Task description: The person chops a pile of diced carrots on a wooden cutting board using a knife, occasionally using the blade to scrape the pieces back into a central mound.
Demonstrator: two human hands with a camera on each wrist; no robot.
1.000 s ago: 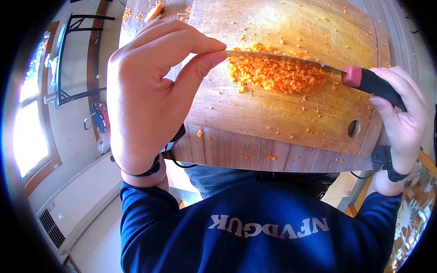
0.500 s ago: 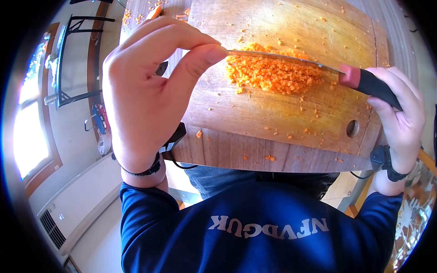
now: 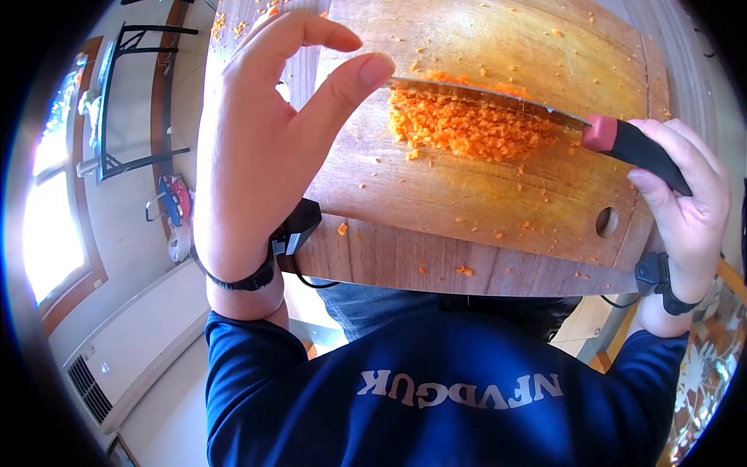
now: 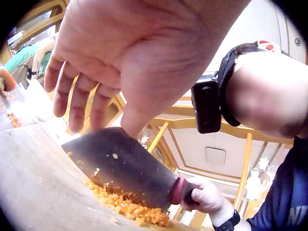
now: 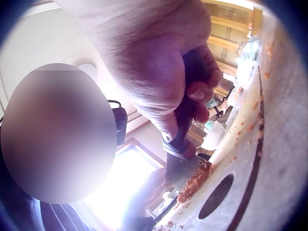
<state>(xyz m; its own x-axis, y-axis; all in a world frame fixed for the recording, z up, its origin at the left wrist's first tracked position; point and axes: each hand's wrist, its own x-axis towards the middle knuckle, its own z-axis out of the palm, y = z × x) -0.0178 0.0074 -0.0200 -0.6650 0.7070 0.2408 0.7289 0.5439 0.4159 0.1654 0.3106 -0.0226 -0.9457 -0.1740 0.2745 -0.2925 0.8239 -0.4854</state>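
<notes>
A broad knife blade (image 4: 118,161) stands on edge over a heap of finely chopped orange bits (image 3: 467,124) on a wooden cutting board (image 3: 436,206). My right hand (image 3: 692,187) grips the knife's black and red handle (image 3: 642,149), fingers curled round it, as the right wrist view also shows. Beside the blade's far end is my left hand (image 3: 268,144), its thumb and index finger parted in the head view. In the left wrist view the left fingers hang loosely extended behind the blade, the thumb close to its top edge; whether the thumb touches is unclear.
More orange scraps (image 3: 464,271) lie along the table's near edge (image 3: 405,261) and at its far left. The board has an oval hole (image 3: 606,222) near its right end. Another person (image 4: 36,57) is partly visible in the left wrist view.
The left thumb and index finger, pinched at the blade's tip before, have come apart, and the left hand has shifted slightly. Knife and right hand have moved only a little.
</notes>
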